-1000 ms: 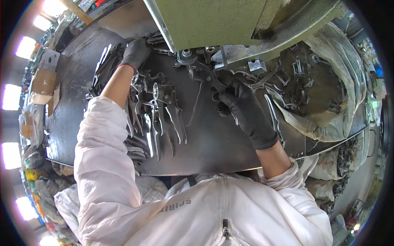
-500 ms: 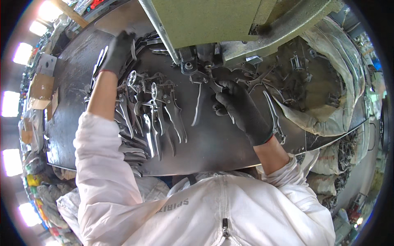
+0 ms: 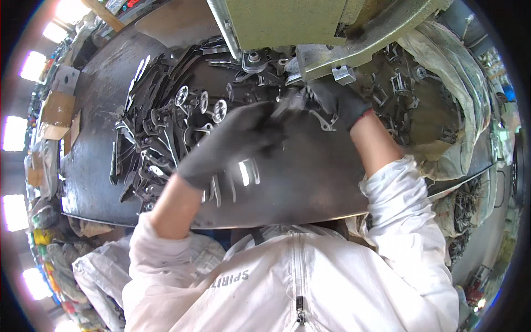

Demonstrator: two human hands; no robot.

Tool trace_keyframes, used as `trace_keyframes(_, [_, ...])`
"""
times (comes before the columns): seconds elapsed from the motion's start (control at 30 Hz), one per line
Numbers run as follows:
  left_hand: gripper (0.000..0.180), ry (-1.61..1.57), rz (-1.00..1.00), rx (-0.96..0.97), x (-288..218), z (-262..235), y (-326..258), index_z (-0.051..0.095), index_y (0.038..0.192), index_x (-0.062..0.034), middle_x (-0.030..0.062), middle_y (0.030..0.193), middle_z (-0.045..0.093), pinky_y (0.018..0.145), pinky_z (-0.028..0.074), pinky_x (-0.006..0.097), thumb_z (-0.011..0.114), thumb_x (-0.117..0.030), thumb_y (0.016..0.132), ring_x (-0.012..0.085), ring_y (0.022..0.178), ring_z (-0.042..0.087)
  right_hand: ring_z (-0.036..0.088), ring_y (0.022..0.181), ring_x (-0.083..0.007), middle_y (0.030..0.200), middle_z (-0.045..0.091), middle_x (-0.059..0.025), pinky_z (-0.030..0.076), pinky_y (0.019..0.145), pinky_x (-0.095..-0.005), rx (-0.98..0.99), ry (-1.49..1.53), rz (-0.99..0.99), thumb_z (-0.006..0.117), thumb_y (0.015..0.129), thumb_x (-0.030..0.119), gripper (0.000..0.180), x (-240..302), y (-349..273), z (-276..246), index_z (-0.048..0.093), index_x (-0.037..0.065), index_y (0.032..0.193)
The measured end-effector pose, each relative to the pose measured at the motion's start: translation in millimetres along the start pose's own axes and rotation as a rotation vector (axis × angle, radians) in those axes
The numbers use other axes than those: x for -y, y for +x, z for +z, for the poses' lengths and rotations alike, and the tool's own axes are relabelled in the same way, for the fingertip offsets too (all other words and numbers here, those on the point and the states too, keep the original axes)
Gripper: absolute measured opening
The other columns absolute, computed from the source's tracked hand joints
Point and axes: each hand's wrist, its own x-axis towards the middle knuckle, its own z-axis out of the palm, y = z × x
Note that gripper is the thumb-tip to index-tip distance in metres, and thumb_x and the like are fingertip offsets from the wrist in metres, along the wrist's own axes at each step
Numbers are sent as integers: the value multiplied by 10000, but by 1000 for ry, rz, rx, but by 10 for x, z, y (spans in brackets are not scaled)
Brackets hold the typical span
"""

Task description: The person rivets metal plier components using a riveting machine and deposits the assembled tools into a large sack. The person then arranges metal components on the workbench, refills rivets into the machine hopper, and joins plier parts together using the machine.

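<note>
My left hand (image 3: 240, 135), in a dark glove, reaches in over the middle of the table, blurred by motion. A pale flat metal piece (image 3: 283, 105) shows at its fingertips. My right hand (image 3: 338, 102), gloved too, is bent beneath the green machine's edge, close to the left fingertips. Its fingers are smeared and shadowed, so its hold cannot be made out. Below it a small metal linkage (image 3: 325, 122) shows. Left of my left hand sit several plier-like metal assemblies with round silver discs (image 3: 219, 110). Their handles (image 3: 217, 191) show below my left wrist.
A green machine (image 3: 282, 25) overhangs the table's far side, with a bolted metal fixture (image 3: 254, 62) under it. Dark curved handle parts (image 3: 166, 77) are heaped at left. On the right, an opened pale sack (image 3: 467, 105) holds small metal parts (image 3: 399, 83). Cardboard boxes (image 3: 57, 113) stand far left.
My left hand has come from the far-left handle heap to the table's middle. My right hand has moved up and slightly right, nearer the machine. The view has shifted a little.
</note>
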Motion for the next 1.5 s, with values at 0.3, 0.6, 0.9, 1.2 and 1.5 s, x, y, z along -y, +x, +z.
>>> trace_keyframes(0.3, [216, 710, 11, -423, 826, -314, 309, 625, 1084, 20, 44, 839, 672, 638, 513, 344, 659, -190, 1044, 142, 720, 645, 732, 966, -234, 1114, 722, -135, 622, 810, -355, -492, 937, -167, 587, 1073, 144, 325, 21, -891, 434, 628, -13, 1354])
trace_keyframes(0.6, [365, -85, 133, -335, 710, -61, 235, 648, 1269, 11, 35, 912, 708, 641, 508, 266, 577, -315, 1121, 89, 721, 637, 720, 803, -135, 1045, 743, -101, 583, 659, -271, -300, 725, -14, 626, 1012, 45, 269, 369, -1003, 415, 679, -40, 1262])
trace_keyframes(0.9, [360, 135, 202, -277, 698, -165, 517, 628, 1333, 53, 102, 1069, 751, 789, 565, 284, 520, -228, 1135, 145, 890, 721, 692, 754, -71, 987, 782, -46, 551, 681, -247, -178, 499, 34, 762, 1011, 290, 317, 612, -855, 633, 761, 7, 1154])
trace_keyframes(1.2, [339, 900, 137, -508, 354, -506, 499, 697, 1251, -13, 198, 1070, 760, 830, 585, 431, 665, -239, 1000, 323, 956, 757, 668, 737, -94, 921, 708, -71, 552, 609, -265, -122, 499, 57, 694, 1022, 157, 272, 37, -645, 693, 680, -63, 1181])
trace_keyframes(1.5, [287, 1531, -175, -501, 1460, -2920, 777, 793, 968, -62, 198, 956, 772, 814, 604, 423, 715, -333, 910, 345, 903, 763, 666, 698, -91, 982, 693, -66, 575, 601, -245, -102, 524, 82, 650, 1028, 132, 277, 307, -741, 728, 642, -34, 1250])
